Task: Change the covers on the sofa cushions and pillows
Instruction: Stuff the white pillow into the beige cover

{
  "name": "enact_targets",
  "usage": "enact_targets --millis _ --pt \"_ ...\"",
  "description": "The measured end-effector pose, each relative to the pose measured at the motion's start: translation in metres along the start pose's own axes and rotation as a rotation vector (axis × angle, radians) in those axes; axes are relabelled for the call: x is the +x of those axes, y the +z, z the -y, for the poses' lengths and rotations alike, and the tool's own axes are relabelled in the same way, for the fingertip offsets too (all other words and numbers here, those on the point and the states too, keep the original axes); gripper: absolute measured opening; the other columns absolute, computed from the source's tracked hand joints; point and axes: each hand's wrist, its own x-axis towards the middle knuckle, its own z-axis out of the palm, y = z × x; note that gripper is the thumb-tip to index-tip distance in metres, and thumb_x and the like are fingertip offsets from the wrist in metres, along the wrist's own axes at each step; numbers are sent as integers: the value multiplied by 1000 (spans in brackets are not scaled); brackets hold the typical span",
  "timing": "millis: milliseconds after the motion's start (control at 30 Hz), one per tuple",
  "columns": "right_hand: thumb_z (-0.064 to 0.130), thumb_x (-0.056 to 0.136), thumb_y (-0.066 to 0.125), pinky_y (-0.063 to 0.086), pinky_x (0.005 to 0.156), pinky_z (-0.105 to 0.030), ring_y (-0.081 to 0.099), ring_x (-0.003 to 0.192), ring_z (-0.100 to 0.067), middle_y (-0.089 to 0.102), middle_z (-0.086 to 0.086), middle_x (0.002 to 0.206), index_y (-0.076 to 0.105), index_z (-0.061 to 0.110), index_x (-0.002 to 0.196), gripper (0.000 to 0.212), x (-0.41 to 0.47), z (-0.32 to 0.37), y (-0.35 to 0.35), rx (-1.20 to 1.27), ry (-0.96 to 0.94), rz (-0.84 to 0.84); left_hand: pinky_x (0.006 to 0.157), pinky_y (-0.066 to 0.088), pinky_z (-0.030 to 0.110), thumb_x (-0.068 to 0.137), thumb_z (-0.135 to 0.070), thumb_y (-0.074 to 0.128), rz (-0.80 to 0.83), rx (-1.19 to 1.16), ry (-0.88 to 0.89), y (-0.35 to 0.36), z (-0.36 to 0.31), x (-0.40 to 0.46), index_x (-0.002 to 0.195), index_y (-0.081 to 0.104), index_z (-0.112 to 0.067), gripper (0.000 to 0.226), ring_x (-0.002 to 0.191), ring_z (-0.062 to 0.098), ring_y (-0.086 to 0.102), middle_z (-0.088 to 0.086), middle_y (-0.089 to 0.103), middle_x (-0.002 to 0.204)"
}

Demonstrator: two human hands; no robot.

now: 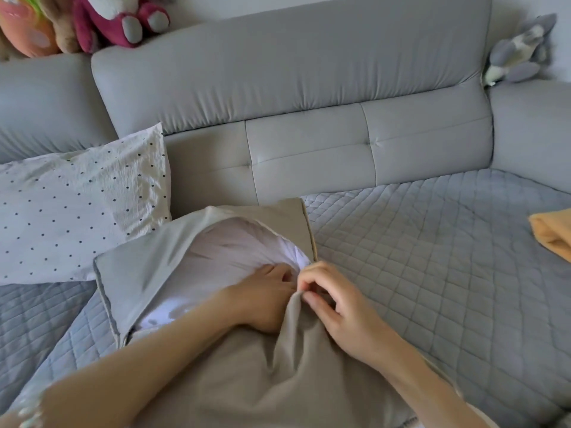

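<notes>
Fingers of our right hand [336, 301] pinch the beige cover [262, 375] edge; left hand [265, 296] presses flat on the white insert [234, 257]. We should peel toward six o'clock, evenly.

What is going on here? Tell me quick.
A person is working a beige cover on a white cushion lying on the quilted sofa seat. The left hand presses on the cushion at the cover's opening, while the right hand pinches the cover's edge. Much of the cushion is exposed. A dotted pillow lies to the left, and a folded yellow cloth to the right.
</notes>
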Motion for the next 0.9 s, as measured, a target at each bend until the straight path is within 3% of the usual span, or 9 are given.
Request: enact_targets --millis 133,333,400,467,567,633,733,800,900 --pt "19 90 46 36 78 -13 50 84 -4 50 14 86 51 19 87 6 5 -13 -4 -100 41 -28 93 35 30 95 -33 44 11 -148 -49 16 9 39 111 56 -14 28 113 22 46 6 55 120" --pt "21 86 51 37 74 -11 51 82 0 52 13 84 55 22 85 4 4 -17 -19 -173 153 8 101 37 28 84 -53 40 208 -577 -222 16 45 -1 120 60 -30 47 115 9 52 -10 59 124" --pt "25 84 52 37 75 -11 51 83 1 54 15 83 60 17 85 11 8 -12 -16 -185 151 25 89 42 24 80 -61 36 15 -580 -214 0 39 -16 104 67 -33 47 93 -1 57 -13 66 106" --pt "36 85 49 37 75 -15 49 81 -3 59 11 79 66 13 80 29 14 -7 -15 -221 183 57 70 45 25 81 -56 32 -346 -491 -234 -10 30 -31 93 69 -34 45 67 -3 55 -11 67 81" --pt "45 87 42 35 67 -22 42 71 -11 56 2 61 61 9 58 50 35 7 -15 -404 81 -33 61 51 27 84 -35 40 -812 -211 -250 -10 36 -63 92 72 -24 35 77 4 58 -8 68 89" --pt "38 87 47 36 67 -21 45 72 -13 58 3 64 61 12 58 41 54 20 -7 -470 -83 -111 49 48 25 84 -29 44 -929 -66 -339 -9 44 -86 82 70 -22 27 76 10 55 -6 63 84" --pt "38 84 59 40 87 -21 56 99 -14 65 3 101 68 17 102 29 79 40 19 -423 -93 200 54 52 26 85 -42 40 -740 -36 -378 4 54 -107 85 67 -30 30 79 14 63 -11 64 84" --pt "44 85 60 31 104 -26 44 125 -14 52 3 132 51 23 131 51 88 41 35 -561 0 522 71 55 28 89 -50 33 -591 -35 -351 22 56 -113 102 66 -32 40 92 11 65 -15 66 101" --pt "60 85 52 21 113 -31 26 139 -19 31 1 151 28 21 145 75 102 30 49 -679 166 777 79 55 30 94 -52 22 -487 -27 -458 42 59 -112 112 64 -33 50 97 5 64 -19 64 110"
